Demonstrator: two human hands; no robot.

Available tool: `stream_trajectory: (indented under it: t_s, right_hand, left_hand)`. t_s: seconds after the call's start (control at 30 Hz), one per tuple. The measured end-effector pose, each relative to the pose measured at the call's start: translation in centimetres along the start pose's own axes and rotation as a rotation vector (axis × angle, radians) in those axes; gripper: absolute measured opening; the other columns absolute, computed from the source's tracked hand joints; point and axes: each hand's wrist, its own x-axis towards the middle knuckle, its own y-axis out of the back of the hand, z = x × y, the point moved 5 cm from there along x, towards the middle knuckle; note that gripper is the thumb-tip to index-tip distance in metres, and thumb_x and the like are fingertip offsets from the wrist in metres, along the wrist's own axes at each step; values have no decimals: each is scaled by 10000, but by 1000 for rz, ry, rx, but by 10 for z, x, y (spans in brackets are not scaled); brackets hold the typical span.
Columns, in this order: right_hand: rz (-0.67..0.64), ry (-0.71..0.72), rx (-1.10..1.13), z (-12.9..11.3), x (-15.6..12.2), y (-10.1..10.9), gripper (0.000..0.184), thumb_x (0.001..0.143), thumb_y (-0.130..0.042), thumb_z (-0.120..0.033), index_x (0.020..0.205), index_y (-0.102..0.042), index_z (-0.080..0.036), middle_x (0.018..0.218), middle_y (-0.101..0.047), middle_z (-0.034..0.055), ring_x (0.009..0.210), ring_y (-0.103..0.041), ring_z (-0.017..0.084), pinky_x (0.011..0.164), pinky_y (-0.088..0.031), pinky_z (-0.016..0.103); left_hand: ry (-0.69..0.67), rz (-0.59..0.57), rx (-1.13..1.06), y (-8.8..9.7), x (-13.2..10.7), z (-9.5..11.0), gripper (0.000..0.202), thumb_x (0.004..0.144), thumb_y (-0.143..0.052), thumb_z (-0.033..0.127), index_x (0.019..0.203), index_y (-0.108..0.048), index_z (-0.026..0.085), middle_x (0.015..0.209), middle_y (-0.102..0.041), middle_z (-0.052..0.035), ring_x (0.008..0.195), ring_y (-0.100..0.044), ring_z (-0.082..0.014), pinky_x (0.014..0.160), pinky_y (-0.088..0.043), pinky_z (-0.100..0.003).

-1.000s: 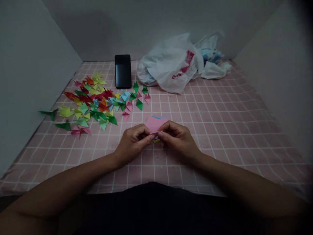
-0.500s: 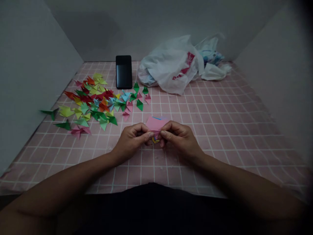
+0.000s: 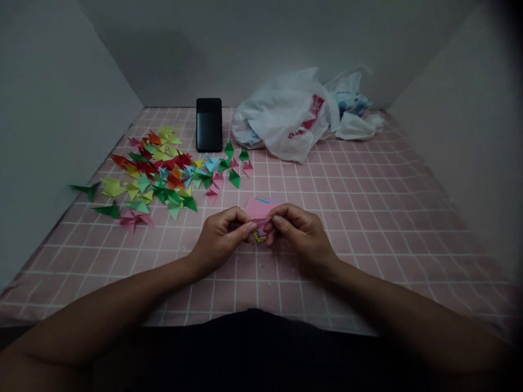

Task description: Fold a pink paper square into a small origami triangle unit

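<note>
Between my two hands is a small piece of pink folded paper [image 3: 260, 221], pinched at both ends. My left hand [image 3: 220, 234] grips its left end between thumb and fingers. On the other end, my right hand [image 3: 306, 234] has its thumb and forefinger closed. Just behind and below them lie paper sheets [image 3: 257, 207], pink on top, with blue and yellow edges peeking out; my fingers hide part of them. To the left spreads a pile of folded paper cranes [image 3: 165, 160] in red, orange, yellow, green, blue and pink.
A black phone [image 3: 208, 125] lies behind the cranes. White plastic bags [image 3: 281, 114] with red print sit crumpled at the back, beside a clear bag [image 3: 351, 100] with blue-patterned contents. A pink checked cloth [image 3: 368, 201] covers the table, and pale walls [image 3: 44, 109] enclose it.
The view has tilted slightly, so the scene sits a little lower. The pink paper's small downward flap between my thumbs no longer shows; my hands keep their pinch with slight finger movement.
</note>
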Motion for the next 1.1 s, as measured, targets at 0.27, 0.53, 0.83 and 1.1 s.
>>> stream_trajectory:
  t_s: [0.27,0.53,0.83,1.1]
  right_hand:
    - [-55,-29,11,6,-1,-5,141,841,-730,-313,851,-662,-190,678,-632,-27,565,-566,99,543,-462,232]
    - [-93,71,-312,0,-1,-4,125,904,-607,-269,802,-579,-203,714,-593,-1,635,-541,129,589,-442,262]
    - [-184,21,-326,3,-2,-10,165,919,-584,-287,786,-567,-191,670,-575,-12,595,-518,121,568,-408,261]
    - [-175,-8,-284,4,-3,-10,184,921,-603,-340,813,-589,-192,657,-565,-24,561,-497,113,534,-387,251]
  left_hand:
    - [4,-17,-68,-5,-2,-5,161,841,-718,288,795,-638,156,699,-663,-6,638,-633,-117,614,-513,-224]
    - [-80,-29,101,-5,-1,2,147,857,-703,301,818,-686,160,780,-660,-27,713,-616,-137,669,-496,-251]
    - [34,-42,-93,-7,-3,-5,158,837,-711,285,795,-647,147,722,-646,-1,666,-618,-112,648,-518,-232]
    - [79,-25,-158,-7,-2,-10,209,836,-716,331,805,-595,164,714,-649,7,650,-611,-112,624,-513,-228]
